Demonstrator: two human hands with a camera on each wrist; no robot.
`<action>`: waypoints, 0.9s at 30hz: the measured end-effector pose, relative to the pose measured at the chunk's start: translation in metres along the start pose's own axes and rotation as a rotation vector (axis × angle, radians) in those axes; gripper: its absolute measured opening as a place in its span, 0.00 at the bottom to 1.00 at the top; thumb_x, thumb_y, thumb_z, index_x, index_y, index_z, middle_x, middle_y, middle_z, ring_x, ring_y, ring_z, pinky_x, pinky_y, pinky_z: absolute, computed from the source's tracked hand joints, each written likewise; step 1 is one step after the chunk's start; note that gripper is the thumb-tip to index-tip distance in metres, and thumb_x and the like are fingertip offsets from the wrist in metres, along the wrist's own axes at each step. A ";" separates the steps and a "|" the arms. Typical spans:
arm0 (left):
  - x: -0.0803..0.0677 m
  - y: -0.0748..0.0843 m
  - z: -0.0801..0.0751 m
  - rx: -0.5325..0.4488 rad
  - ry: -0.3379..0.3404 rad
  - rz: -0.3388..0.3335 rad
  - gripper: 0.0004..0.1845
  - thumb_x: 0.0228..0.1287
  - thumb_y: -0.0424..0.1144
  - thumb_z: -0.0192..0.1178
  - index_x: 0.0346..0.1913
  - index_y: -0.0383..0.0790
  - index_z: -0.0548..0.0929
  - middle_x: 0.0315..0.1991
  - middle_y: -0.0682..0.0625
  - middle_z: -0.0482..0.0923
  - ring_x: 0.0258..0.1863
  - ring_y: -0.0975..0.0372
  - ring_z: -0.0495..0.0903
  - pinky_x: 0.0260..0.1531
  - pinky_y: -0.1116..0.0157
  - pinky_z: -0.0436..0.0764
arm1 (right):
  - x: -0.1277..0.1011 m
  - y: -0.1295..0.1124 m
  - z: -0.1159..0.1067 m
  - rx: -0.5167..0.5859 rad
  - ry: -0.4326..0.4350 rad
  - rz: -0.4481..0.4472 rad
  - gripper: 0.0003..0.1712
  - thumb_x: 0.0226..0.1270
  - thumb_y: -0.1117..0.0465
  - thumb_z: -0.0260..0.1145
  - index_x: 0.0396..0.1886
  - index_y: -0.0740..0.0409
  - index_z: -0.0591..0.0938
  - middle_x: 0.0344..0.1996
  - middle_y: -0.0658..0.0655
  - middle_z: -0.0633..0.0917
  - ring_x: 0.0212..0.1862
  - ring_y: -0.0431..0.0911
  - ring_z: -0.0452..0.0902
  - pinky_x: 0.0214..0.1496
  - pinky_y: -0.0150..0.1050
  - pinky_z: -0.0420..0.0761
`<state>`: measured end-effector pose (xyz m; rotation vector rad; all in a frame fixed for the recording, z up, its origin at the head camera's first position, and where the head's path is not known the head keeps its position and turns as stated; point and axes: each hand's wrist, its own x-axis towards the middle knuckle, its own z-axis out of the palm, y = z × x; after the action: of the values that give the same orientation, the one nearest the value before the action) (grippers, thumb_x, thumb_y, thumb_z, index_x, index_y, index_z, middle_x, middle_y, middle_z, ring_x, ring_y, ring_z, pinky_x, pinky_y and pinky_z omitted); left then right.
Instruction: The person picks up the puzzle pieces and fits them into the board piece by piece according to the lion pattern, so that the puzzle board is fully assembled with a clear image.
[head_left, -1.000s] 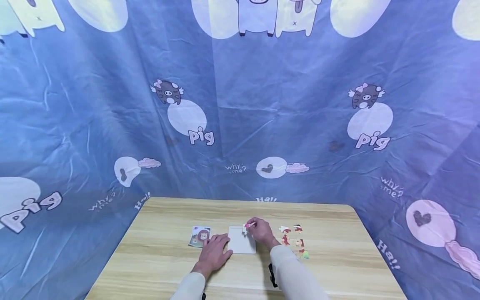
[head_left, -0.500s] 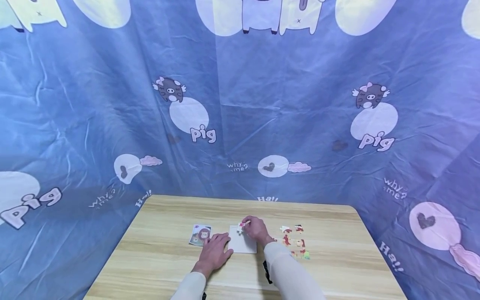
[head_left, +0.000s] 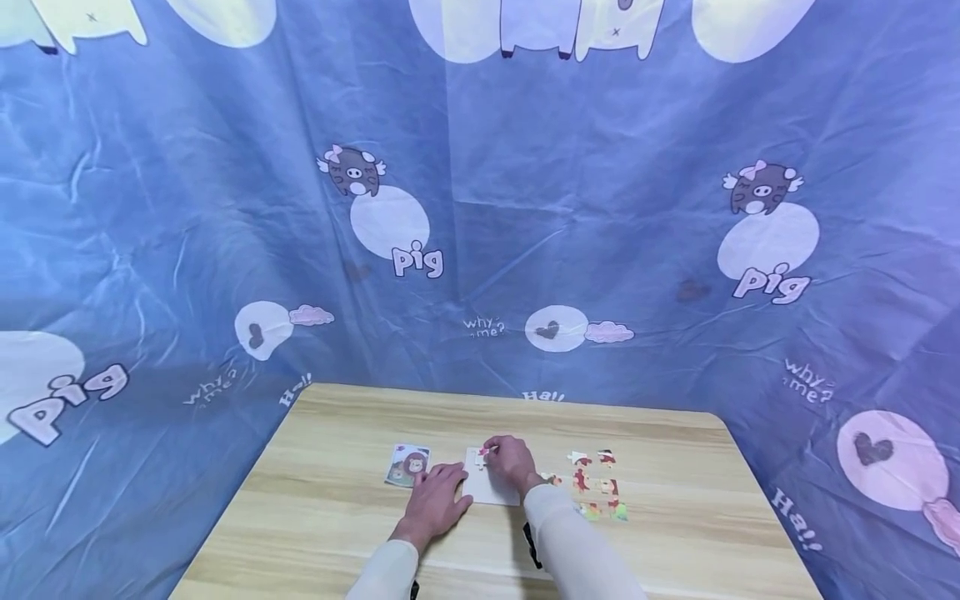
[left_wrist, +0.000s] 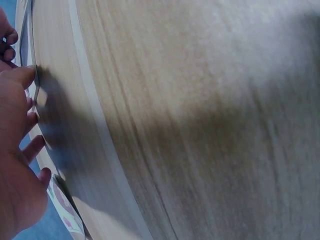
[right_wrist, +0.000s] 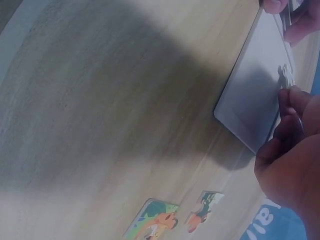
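1. White against the worktop (head_left: pixel 337 517), the board (head_left: pixel 491 492) has the picture card (head_left: pixel 406 463) to its left; a sideways slip there could nudge the card.
2. The left hand (head_left: pixel 435 501), fingers loosely spread with no grip showing, touches the board's left edge; pressing too lightly might let it skid.
3. Over the board's far part, the puzzle piece (head_left: pixel 480 460) is pinched by the right hand's (head_left: pixel 514 463) fingertips; early release could leave it crooked.
4. Right of the board, a dragging sleeve (head_left: pixel 573 542) could scatter the loose pieces (head_left: pixel 580 481).

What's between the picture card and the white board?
In the head view, the left hand lies between the picture card and the white board, with bare table beyond its fingers.
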<state>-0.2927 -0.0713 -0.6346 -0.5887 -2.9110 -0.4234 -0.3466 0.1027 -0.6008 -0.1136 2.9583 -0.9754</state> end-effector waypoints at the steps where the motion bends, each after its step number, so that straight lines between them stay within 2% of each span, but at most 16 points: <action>1: 0.000 0.000 0.000 0.003 -0.002 -0.001 0.24 0.56 0.57 0.52 0.53 0.51 0.74 0.60 0.54 0.69 0.58 0.57 0.66 0.48 0.52 0.63 | 0.000 0.001 0.000 -0.001 0.000 -0.004 0.12 0.51 0.62 0.62 0.38 0.52 0.83 0.28 0.51 0.84 0.31 0.43 0.76 0.33 0.37 0.74; 8: 0.002 0.003 -0.003 -0.003 -0.008 -0.002 0.24 0.56 0.56 0.52 0.54 0.50 0.74 0.60 0.53 0.68 0.58 0.56 0.66 0.48 0.52 0.63 | 0.001 0.002 0.004 0.025 0.000 -0.012 0.12 0.51 0.59 0.65 0.38 0.52 0.83 0.30 0.50 0.85 0.35 0.45 0.78 0.40 0.40 0.75; 17: 0.003 0.003 -0.005 0.012 -0.027 -0.005 0.24 0.57 0.56 0.52 0.54 0.50 0.74 0.61 0.54 0.68 0.59 0.56 0.66 0.49 0.52 0.63 | 0.002 -0.001 0.004 0.013 0.043 -0.011 0.09 0.51 0.56 0.65 0.34 0.51 0.84 0.27 0.49 0.85 0.32 0.44 0.79 0.36 0.38 0.75; 23: 0.003 0.005 -0.009 -0.003 -0.010 -0.003 0.23 0.56 0.55 0.53 0.53 0.49 0.74 0.60 0.53 0.69 0.58 0.56 0.66 0.48 0.53 0.63 | -0.001 -0.001 0.003 -0.009 0.005 -0.038 0.13 0.47 0.55 0.68 0.36 0.51 0.84 0.30 0.48 0.85 0.38 0.45 0.79 0.42 0.39 0.76; 27: 0.002 0.006 -0.010 -0.005 -0.015 -0.006 0.23 0.56 0.54 0.54 0.53 0.49 0.75 0.60 0.53 0.69 0.58 0.56 0.66 0.48 0.53 0.62 | -0.002 0.000 0.004 -0.049 -0.029 -0.086 0.17 0.45 0.55 0.70 0.39 0.52 0.84 0.24 0.45 0.81 0.30 0.40 0.76 0.35 0.34 0.74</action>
<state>-0.2912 -0.0685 -0.6238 -0.5861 -2.9280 -0.4290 -0.3441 0.1007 -0.6041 -0.2558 2.9740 -0.9013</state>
